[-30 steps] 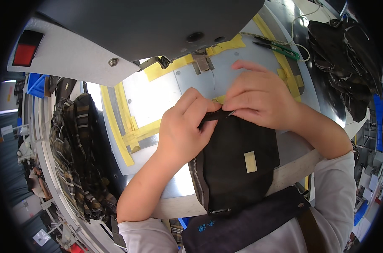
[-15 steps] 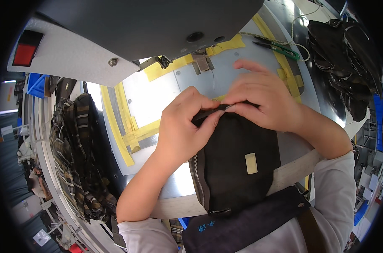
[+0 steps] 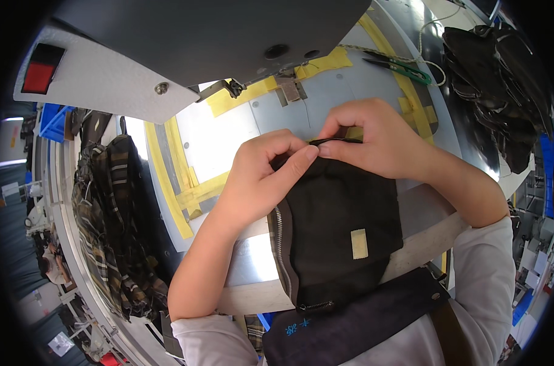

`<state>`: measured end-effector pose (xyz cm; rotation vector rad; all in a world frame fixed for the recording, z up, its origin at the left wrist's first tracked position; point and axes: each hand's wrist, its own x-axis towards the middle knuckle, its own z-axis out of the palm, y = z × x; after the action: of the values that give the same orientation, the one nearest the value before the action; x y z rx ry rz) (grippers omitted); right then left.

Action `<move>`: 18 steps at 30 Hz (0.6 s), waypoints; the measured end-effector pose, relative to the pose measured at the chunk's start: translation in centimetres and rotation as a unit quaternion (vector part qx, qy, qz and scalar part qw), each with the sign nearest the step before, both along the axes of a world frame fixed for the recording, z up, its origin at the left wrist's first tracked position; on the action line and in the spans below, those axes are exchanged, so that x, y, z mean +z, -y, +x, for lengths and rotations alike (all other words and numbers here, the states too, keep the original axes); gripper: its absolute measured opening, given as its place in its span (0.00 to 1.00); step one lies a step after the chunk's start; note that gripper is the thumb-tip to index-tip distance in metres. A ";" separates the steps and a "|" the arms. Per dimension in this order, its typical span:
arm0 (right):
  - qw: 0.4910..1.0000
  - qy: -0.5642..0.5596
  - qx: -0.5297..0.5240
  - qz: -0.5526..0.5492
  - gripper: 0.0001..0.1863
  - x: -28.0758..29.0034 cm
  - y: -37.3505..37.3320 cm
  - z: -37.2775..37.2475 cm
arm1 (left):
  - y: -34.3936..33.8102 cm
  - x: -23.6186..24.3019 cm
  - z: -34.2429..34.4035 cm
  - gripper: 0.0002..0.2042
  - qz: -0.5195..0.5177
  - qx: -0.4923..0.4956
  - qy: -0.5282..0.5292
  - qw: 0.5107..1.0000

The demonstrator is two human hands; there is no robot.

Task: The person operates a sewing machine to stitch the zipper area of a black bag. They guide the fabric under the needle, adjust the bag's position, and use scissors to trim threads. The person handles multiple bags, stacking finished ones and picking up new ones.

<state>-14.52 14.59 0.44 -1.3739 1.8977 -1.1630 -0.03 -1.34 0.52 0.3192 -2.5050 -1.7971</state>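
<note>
Both hands are on the cloth, right at the centre of the frame! The left hand (image 3: 259,174) pinches the top edge of a dark fabric piece (image 3: 338,210) between thumb and fingers, and the right hand (image 3: 377,143) pinches that same edge just beside it, thumb tips almost meeting. The piece spreads down from there to the lower middle, over the front edge of the table (image 3: 252,299) and up to the dark apron (image 3: 350,317). A metal zipper (image 3: 280,244) runs along its left side, and a pale yellow tape patch (image 3: 358,244) sits low on its face. Is it a pouch with something inside? Cannot tell from here.

Now the containers: at the upper left, a blue bin (image 3: 53,123), its contents too small to make out. Below it, a heap of plaid fabric (image 3: 97,232) lies loose, outside the bin. Over at the upper right, dark zippered pieces (image 3: 496,73) pile up in the open, and green-handled snips (image 3: 411,72) rest nearer the middle. Above the hands looms the grey machine head (image 3: 198,36), and yellow tape (image 3: 210,188) lines the pale plate (image 3: 219,143) beneath it.
</note>
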 end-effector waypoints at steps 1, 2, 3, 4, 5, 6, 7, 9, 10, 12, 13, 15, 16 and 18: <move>1.000 0.002 -0.001 0.002 0.11 0.0 0.0 0.0 | 0.0 -0.1 -0.1 0.09 -0.004 -0.002 -0.005 1.000; 1.000 0.005 -0.001 0.005 0.11 0.0 0.0 0.0 | 0.1 -0.2 -0.1 0.09 -0.009 -0.005 -0.010 1.000; 1.000 0.007 -0.002 0.007 0.11 0.0 0.0 0.0 | 0.1 -0.3 -0.2 0.09 -0.013 -0.007 -0.016 1.000; 1.000 0.022 -0.005 0.006 0.11 0.0 0.0 0.0 | 0.1 -0.3 -0.1 0.09 -0.008 -0.002 -0.019 1.000; 0.999 0.037 -0.008 0.006 0.11 -0.1 0.0 0.0 | 0.1 -0.3 -0.1 0.09 -0.002 0.003 -0.023 1.000; 0.999 0.053 -0.011 0.005 0.11 -0.1 0.0 -0.1 | 0.0 -0.4 0.0 0.08 0.003 0.008 -0.027 1.000; 0.998 0.058 -0.012 -0.007 0.11 -0.2 0.0 -0.1 | 0.0 -0.5 0.0 0.08 0.007 0.016 -0.037 0.999; 0.997 0.069 -0.015 -0.032 0.11 -0.3 0.1 -0.2 | -0.1 -0.8 0.0 0.08 0.014 0.031 -0.056 0.998; 0.997 0.063 -0.018 -0.036 0.11 -0.5 0.2 -0.2 | -0.1 -0.8 -0.1 0.08 0.003 0.034 -0.057 0.998; 0.997 0.052 -0.024 -0.045 0.10 -0.8 0.3 -0.2 | -0.1 -0.8 -0.3 0.07 -0.019 0.041 -0.061 0.997; 0.998 0.059 -0.026 -0.022 0.10 -0.5 0.6 -0.2 | 0.1 -0.9 -0.4 0.07 -0.062 0.047 -0.082 0.994; 0.997 0.072 -0.031 0.025 0.09 0.2 1.4 -0.4 | 0.5 -1.4 -0.6 0.06 -0.149 0.058 -0.124 0.979; 0.998 0.050 -0.033 0.031 0.09 0.1 1.7 -0.6 | 0.6 -1.5 -0.7 0.05 -0.182 0.082 -0.121 0.972; 0.998 0.006 -0.038 0.043 0.09 -0.5 2.5 -1.1 | 0.6 -1.6 -0.9 0.05 -0.248 0.131 -0.114 0.953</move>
<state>-15.64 12.11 -0.11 -1.2559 1.9832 -1.1107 -0.94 -1.99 -1.07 0.3683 -2.4909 -1.0004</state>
